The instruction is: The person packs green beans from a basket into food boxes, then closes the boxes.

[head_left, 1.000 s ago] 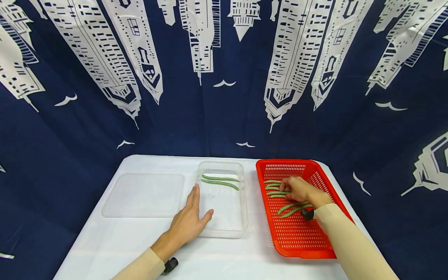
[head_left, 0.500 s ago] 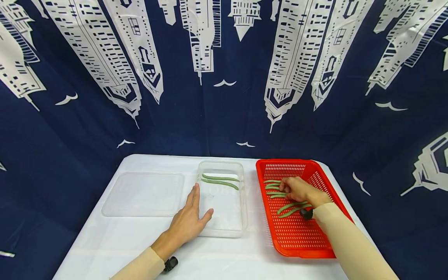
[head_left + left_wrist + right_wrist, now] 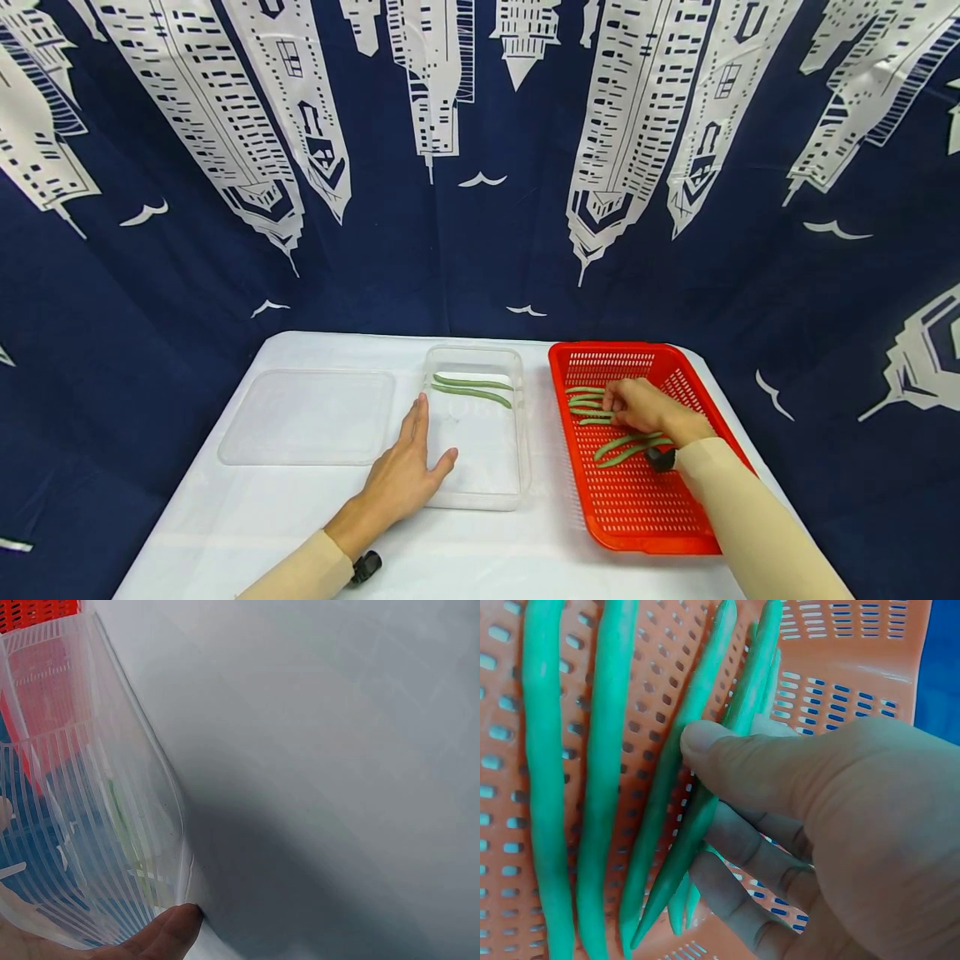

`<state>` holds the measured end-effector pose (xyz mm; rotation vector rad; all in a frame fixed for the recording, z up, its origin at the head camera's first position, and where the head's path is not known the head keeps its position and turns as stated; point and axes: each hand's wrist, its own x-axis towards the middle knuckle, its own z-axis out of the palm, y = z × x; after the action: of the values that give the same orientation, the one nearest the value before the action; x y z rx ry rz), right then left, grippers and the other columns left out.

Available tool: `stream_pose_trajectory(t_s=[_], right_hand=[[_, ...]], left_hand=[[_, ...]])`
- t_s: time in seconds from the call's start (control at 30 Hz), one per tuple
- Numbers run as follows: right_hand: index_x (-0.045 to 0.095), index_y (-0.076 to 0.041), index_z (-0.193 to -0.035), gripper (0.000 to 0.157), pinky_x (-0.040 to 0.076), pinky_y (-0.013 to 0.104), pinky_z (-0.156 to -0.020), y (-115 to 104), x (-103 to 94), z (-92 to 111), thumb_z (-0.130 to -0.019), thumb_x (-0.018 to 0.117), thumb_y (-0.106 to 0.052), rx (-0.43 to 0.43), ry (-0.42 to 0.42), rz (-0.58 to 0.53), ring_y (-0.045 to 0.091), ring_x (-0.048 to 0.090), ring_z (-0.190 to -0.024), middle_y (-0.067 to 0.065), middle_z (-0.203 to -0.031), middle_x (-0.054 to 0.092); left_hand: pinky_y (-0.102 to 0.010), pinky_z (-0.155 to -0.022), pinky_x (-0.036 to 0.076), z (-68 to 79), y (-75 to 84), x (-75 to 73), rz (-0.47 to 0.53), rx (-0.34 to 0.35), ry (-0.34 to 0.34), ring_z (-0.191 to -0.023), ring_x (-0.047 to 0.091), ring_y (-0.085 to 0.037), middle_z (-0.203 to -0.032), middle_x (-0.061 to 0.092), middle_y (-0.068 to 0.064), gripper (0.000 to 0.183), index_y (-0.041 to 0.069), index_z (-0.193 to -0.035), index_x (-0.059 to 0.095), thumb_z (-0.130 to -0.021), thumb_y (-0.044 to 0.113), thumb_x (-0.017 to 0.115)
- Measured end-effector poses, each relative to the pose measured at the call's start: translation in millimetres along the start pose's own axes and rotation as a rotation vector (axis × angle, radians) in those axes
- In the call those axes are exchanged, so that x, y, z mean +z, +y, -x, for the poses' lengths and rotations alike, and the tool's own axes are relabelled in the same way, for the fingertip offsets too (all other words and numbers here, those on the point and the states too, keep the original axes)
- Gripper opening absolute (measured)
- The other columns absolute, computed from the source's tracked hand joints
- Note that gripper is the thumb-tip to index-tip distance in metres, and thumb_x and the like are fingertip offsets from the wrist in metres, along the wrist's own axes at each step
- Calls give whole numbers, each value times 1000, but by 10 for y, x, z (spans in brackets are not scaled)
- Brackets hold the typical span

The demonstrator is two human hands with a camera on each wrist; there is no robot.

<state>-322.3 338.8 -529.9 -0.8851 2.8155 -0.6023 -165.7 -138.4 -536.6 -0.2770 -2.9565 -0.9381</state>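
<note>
My right hand [image 3: 641, 406] reaches into a red perforated basket [image 3: 652, 510]. In the right wrist view its thumb lies across a green bean [image 3: 754, 682], with the fingers curled on the other side; the hand pinches it. Beside it lie other green beans [image 3: 609, 780], and in the head view two more beans [image 3: 630, 448] sit nearer the wrist. My left hand [image 3: 401, 479], fingers straight, rests against the left wall of a clear plastic container [image 3: 480, 502]. Two green beans [image 3: 472, 391] lie side by side across that container's far part.
A flat translucent lid [image 3: 307, 417] lies left of the container on the white table [image 3: 292, 517]. Behind the table hangs a dark blue cloth [image 3: 435, 267] with white building prints. The basket stands at the table's right side.
My right hand has shifted very slightly to the right within the basket, and the beans at its fingertips have moved a little. The left hand stays still at the container.
</note>
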Motion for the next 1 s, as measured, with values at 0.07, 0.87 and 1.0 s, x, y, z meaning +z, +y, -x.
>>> stream_pose_trajectory(t_s=[0.07,0.87,1.0], right_hand=[[75,-16,-98,25,54,32,-75,-169,-93,45,-89,91,2,14,2,-26,12,62,-80,-2,-87,72],[76,-10,-99,22,59,28,-77,-907,-552,14,-95,85,10,32,121,13,12,66,-81,1,-87,75],[76,-10,-101,23,60,29,-79,-1011,-629,45,-96,85,10,64,122,47,13,66,-83,0,-89,75]], left_hand=[[-43,-62,57,2,6,1,2,-4,-4,-74,73,-26,-194,24,-21,107,8,-188,7,-115,52,69],[-48,-69,61,-2,8,11,-9,-15,-2,-83,79,-32,-194,25,-20,107,8,-189,7,-114,55,68],[-52,-74,64,5,10,24,-14,-8,7,-94,83,-38,-193,27,-21,107,7,-188,8,-114,53,69]])
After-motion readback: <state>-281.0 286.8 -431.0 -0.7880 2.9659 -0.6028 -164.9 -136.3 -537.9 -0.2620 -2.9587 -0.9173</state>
